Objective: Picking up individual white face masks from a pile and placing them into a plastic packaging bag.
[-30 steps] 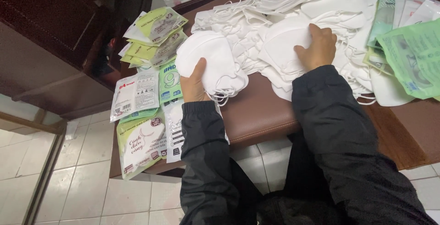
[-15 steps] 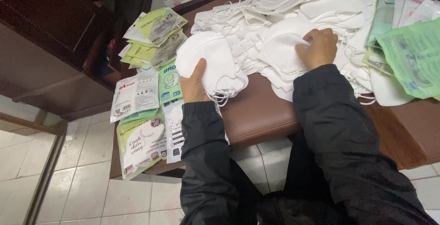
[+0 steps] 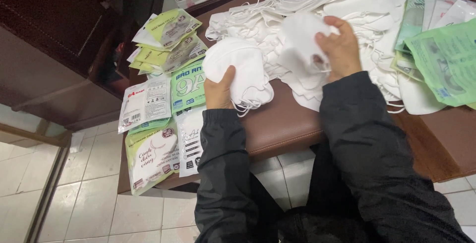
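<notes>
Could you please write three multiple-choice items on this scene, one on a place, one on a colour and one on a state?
1. Where do the flat green and white packets lie?
A. On the left of the brown table
B. On the tiled floor
C. On the person's lap

2. What colour are the loose folded face masks in the pile?
A. Blue
B. White
C. Black

3. What is the right hand doing?
A. Resting flat on the bare table
B. Hanging below the table
C. Gripping a white mask above the pile

Answers: 1 A, the packets sit by the table's left edge, beside the left hand. 2 B, every loose mask is white. 3 C, the fingers curl round a mask lifted off the pile.
</notes>
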